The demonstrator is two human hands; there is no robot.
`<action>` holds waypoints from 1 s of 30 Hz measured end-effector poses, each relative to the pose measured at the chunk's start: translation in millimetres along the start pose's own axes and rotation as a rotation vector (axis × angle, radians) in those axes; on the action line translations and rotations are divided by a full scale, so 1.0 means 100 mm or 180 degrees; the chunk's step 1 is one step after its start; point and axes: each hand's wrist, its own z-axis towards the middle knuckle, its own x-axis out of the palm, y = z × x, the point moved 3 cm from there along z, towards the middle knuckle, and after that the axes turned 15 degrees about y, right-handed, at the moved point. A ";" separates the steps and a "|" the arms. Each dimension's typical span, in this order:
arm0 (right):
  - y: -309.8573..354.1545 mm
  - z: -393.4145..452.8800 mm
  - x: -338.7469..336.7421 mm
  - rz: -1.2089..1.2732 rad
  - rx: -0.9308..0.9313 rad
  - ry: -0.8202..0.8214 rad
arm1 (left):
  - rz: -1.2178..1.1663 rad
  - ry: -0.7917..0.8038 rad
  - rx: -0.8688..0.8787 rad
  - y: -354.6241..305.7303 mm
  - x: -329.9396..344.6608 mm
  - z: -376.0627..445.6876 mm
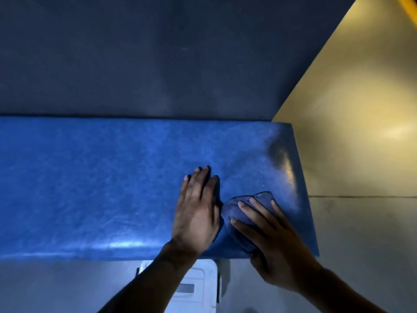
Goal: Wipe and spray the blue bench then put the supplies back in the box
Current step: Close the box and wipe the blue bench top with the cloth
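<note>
The blue bench (94,177) runs across the middle of the view, its right end near the yellow wall. A dark blue cloth (244,205) lies bunched on the bench near that end. My right hand (268,240) presses down on the cloth, fingers spread over it and gripping it. My left hand (196,211) rests flat on the bench just left of the cloth, fingers together and extended, holding nothing. No spray bottle is in view.
A white plastic box (198,288) stands on the grey floor below the bench's front edge, partly hidden by my left forearm. A dark blue wall (158,53) rises behind the bench. A yellow wall (352,98) borders the right.
</note>
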 end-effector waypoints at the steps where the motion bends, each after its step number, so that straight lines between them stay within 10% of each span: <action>1: -0.08 -0.01 -0.03 -0.0062 -0.0128 0.0047 | 0.0042 0.0038 -0.0012 -0.08 0.06 0.04; 10: -0.85 0.45 -0.39 -0.0640 -0.0614 0.0537 | 0.0281 -0.0009 -0.0163 -0.14 0.14 0.10; 21: -1.37 1.31 -0.61 0.1025 0.1773 -0.0375 | 0.0378 -0.0279 -0.0245 -0.15 0.17 0.14; 30: -1.26 0.99 -0.42 0.1330 0.2455 -0.0671 | 0.0486 -0.0260 -0.0290 -0.16 0.21 0.11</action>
